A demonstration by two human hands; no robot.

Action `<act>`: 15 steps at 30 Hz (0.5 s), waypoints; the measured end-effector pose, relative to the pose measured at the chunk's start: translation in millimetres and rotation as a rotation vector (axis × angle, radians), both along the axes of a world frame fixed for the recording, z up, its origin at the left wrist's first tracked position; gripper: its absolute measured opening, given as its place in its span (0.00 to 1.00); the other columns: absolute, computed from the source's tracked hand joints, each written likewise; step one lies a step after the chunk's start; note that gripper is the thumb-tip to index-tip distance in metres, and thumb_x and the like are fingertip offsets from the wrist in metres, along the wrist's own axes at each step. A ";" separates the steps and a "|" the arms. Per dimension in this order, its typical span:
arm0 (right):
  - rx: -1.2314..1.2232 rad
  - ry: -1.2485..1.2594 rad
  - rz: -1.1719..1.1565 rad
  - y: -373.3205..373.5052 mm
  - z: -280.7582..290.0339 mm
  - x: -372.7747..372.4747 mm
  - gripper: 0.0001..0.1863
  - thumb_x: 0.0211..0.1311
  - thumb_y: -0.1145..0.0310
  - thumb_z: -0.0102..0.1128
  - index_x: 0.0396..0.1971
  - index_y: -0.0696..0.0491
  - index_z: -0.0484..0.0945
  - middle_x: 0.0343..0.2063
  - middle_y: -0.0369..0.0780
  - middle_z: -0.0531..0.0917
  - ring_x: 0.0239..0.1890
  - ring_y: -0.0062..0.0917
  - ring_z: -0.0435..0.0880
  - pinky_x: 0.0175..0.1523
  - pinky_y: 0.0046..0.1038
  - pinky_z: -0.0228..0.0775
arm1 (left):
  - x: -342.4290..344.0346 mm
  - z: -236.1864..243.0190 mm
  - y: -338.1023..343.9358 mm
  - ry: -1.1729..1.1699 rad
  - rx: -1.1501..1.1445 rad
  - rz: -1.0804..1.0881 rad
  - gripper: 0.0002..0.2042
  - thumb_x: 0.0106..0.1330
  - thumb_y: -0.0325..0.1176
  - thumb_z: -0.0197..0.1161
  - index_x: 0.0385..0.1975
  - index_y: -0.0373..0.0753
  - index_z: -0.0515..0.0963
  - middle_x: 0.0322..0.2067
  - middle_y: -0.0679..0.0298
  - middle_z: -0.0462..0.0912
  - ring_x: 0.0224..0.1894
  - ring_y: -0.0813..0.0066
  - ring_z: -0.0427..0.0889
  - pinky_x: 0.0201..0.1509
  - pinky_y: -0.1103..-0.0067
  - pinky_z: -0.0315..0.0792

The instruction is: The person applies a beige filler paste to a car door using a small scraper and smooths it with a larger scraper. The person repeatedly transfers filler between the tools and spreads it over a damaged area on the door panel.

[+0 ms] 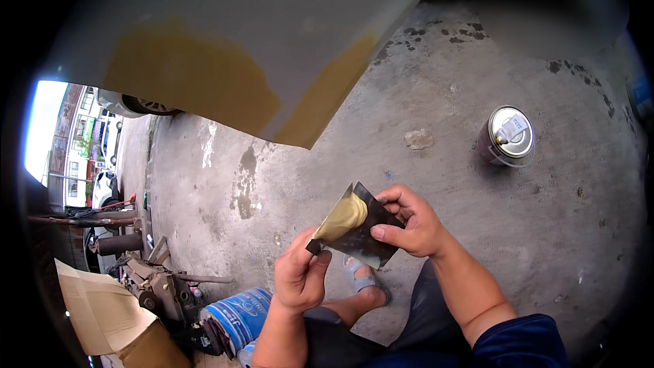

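Both of my hands are closed on thin dark sheets that look like putty spreaders and overlap in front of me. My left hand (pixel 300 276) pinches the left spreader (pixel 315 246) at its lower corner. A thick lump of pale yellow putty (pixel 346 218) lies against the spreaders. My right hand (pixel 413 226) grips the right spreader (pixel 364 237) by its right edge, thumb on the near face. Part of each sheet is covered by putty or fingers. Above and ahead hangs a large grey panel (pixel 286 20) with yellow-brown patches (pixel 194 82) along its lower edge.
A lidded can (pixel 488 143) with a white tube (pixel 512 129) on top stands on the stained concrete floor (pixel 436 184) to the right. At lower left are an open cardboard box (pixel 85 313), metal parts (pixel 153 286) and a blue-and-white bag (pixel 240 315). My sandalled foot (pixel 371 293) is below my hands.
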State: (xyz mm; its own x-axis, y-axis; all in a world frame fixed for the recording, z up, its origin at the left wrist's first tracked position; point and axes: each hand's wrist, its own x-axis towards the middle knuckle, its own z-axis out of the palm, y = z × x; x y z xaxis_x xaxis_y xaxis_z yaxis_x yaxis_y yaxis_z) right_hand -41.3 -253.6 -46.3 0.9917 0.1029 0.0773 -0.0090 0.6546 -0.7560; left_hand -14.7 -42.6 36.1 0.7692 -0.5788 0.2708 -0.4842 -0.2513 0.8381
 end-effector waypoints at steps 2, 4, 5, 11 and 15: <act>-0.035 -0.037 0.007 -12.0 7.1 -3.7 0.23 0.56 0.79 0.61 0.52 0.59 0.66 0.47 0.42 0.78 0.51 0.23 0.76 0.57 0.28 0.66 | 5.7 6.8 -9.0 -0.189 0.180 -0.003 0.18 0.59 0.15 0.56 0.51 0.33 0.73 0.46 0.48 0.80 0.46 0.54 0.81 0.50 0.70 0.74; -0.095 -0.087 -0.007 -25.4 17.3 -6.2 0.24 0.57 0.79 0.59 0.55 0.60 0.67 0.48 0.42 0.78 0.52 0.24 0.76 0.58 0.29 0.67 | 11.4 8.3 -10.6 -0.219 0.322 -0.078 0.18 0.59 0.16 0.55 0.50 0.33 0.74 0.44 0.46 0.80 0.44 0.50 0.81 0.45 0.71 0.76; -0.138 -0.119 -0.027 -32.4 22.8 -7.2 0.24 0.57 0.79 0.59 0.55 0.60 0.68 0.49 0.42 0.78 0.52 0.24 0.76 0.57 0.29 0.67 | 14.0 5.9 -8.3 -0.230 0.411 -0.120 0.18 0.59 0.16 0.55 0.50 0.33 0.73 0.43 0.46 0.81 0.44 0.49 0.81 0.45 0.71 0.75; -0.448 -0.692 -0.218 -52.1 63.8 14.9 0.27 0.42 0.90 0.54 0.46 0.53 0.81 0.45 0.44 0.80 0.52 0.39 0.78 0.56 0.33 0.70 | 20.6 -22.7 11.5 0.712 -0.248 0.012 0.16 0.69 0.26 0.52 0.56 0.29 0.69 0.48 0.58 0.79 0.50 0.73 0.77 0.55 0.77 0.71; -0.577 -0.666 0.003 -36.4 76.2 16.3 0.31 0.40 0.88 0.53 0.49 0.49 0.80 0.53 0.44 0.74 0.55 0.40 0.75 0.58 0.34 0.68 | 21.7 -33.7 14.7 0.790 -0.482 -0.111 0.18 0.68 0.26 0.54 0.57 0.30 0.67 0.50 0.56 0.78 0.52 0.70 0.76 0.57 0.75 0.69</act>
